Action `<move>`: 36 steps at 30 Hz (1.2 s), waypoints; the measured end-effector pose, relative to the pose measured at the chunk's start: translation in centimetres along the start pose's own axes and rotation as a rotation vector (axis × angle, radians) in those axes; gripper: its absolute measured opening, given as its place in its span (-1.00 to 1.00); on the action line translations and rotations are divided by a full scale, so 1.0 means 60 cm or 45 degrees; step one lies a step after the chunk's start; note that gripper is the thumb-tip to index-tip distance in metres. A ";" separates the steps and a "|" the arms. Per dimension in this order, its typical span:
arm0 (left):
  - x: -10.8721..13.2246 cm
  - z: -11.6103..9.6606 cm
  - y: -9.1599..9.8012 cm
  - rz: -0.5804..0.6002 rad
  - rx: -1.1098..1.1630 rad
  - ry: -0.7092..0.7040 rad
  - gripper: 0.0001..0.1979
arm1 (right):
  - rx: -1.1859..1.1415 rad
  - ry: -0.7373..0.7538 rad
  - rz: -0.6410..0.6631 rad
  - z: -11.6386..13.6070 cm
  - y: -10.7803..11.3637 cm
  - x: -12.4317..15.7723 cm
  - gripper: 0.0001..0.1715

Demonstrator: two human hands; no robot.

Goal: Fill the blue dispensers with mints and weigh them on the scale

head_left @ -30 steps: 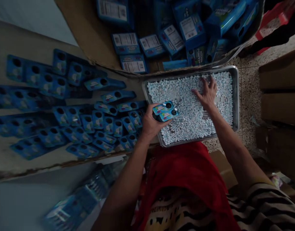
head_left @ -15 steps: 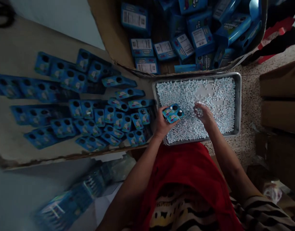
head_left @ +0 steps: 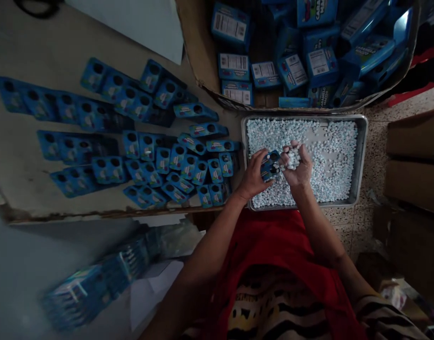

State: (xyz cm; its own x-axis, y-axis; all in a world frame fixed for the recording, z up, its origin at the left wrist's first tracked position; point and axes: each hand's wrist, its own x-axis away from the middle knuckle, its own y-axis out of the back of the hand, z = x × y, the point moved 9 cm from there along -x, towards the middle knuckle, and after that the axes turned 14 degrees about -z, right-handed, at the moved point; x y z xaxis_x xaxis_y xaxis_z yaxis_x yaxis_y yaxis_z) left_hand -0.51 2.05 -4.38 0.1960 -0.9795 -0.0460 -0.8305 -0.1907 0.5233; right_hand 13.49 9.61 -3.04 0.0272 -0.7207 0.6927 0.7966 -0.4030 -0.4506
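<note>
My left hand [head_left: 254,179] grips a small blue box [head_left: 270,166] with round holes and holds it over the metal tray [head_left: 361,156]. The tray is filled with small white and pale blue candies [head_left: 330,156]. My right hand [head_left: 298,166] is cupped around a handful of those candies, right beside the box and touching it. Both hands hover above the tray's near left part. Many more small blue boxes [head_left: 160,160] of the same kind lie in rows on the cardboard sheet [head_left: 43,56] to the left.
A large cardboard carton [head_left: 199,56] behind the tray holds several bigger blue boxes [head_left: 291,66]. Brown cartons [head_left: 415,160] stand on the speckled floor at right. A stack of blue packets [head_left: 96,288] lies at lower left. Red cloth [head_left: 273,250] covers my lap.
My right hand scooped candies from the tray's middle and brought them to the box. My left hand tilted the box toward it. The view shifted so everything sits further right.
</note>
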 end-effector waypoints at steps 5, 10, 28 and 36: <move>-0.010 0.009 -0.001 -0.174 -0.062 0.072 -0.22 | 0.151 0.229 -0.020 0.018 -0.010 0.018 -0.47; -0.031 -0.011 -0.004 -0.215 -0.093 0.052 -0.25 | 0.222 0.403 -0.029 0.038 -0.034 0.028 -0.49; -0.058 -0.023 0.039 -0.203 -0.135 0.020 -0.18 | 1.003 0.859 -0.054 0.069 0.079 0.056 -0.59; -0.061 -0.035 0.043 -0.184 -0.164 -0.012 -0.18 | 2.366 1.045 0.403 -0.050 0.181 0.014 -0.13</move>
State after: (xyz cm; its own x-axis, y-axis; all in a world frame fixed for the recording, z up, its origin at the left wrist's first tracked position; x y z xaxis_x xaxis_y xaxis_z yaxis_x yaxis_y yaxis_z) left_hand -2.27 5.28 -1.05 0.3027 -0.9433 -0.1361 -0.7202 -0.3199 0.6156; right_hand 20.39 2.95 -9.03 0.4600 -0.8794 0.1230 0.3623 0.3123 0.8782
